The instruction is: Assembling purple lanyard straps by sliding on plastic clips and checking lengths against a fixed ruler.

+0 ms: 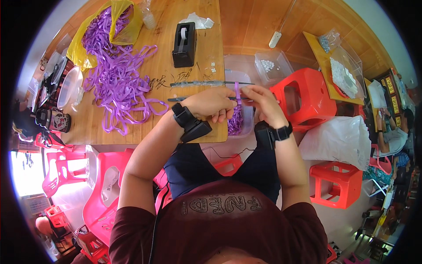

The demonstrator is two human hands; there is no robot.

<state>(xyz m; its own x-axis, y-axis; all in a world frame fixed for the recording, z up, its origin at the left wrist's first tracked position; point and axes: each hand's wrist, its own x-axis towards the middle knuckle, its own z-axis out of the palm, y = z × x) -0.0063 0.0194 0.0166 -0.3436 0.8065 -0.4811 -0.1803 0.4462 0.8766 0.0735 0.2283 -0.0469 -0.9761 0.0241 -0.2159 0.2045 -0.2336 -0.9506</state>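
Hands (237, 103) pinching purple ribbon (237, 90) (folded) — yellow bag (125, 22)

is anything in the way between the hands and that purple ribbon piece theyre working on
Nothing visible. The left hand and right hand already meet at the purple ribbon piece, pinching it between them at the wooden table edge, above the clear bin of purple pieces.

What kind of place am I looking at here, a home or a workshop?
Probably a small craft workshop: a wooden table heaped with purple ribbon strips, a black tape dispenser, red plastic stools, another person working nearby.
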